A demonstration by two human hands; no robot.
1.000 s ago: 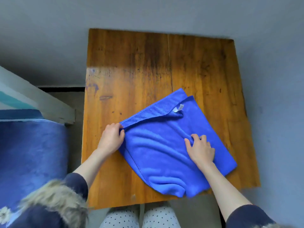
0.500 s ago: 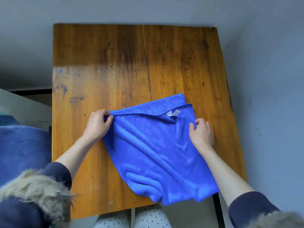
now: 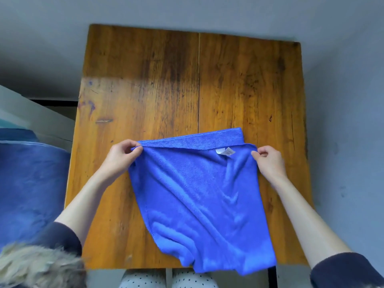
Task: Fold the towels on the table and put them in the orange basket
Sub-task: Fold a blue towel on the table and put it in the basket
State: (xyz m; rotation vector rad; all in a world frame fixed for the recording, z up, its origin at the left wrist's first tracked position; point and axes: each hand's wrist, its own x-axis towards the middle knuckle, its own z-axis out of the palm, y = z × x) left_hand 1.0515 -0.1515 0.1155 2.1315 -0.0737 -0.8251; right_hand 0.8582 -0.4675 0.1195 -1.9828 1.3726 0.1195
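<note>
A blue towel (image 3: 199,196) lies doubled over on the near half of the wooden table (image 3: 166,84), its near end hanging over the front edge. A white label (image 3: 225,151) shows near its far right corner. My left hand (image 3: 121,156) pinches the top layer's far left corner. My right hand (image 3: 269,161) pinches the far right corner. The top edge is stretched taut between both hands, and a strip of the lower layer shows beyond it. No orange basket is in view.
A dark blue cloth-covered surface (image 3: 31,183) and a pale ledge (image 3: 31,117) sit to the left of the table. Grey floor surrounds the table on the far and right sides. My knees in dotted trousers (image 3: 166,279) are under the front edge.
My right hand moved from the towel's middle to its far right corner and took hold. Both hands turned the towel square to the table and drew its top edge taut.
</note>
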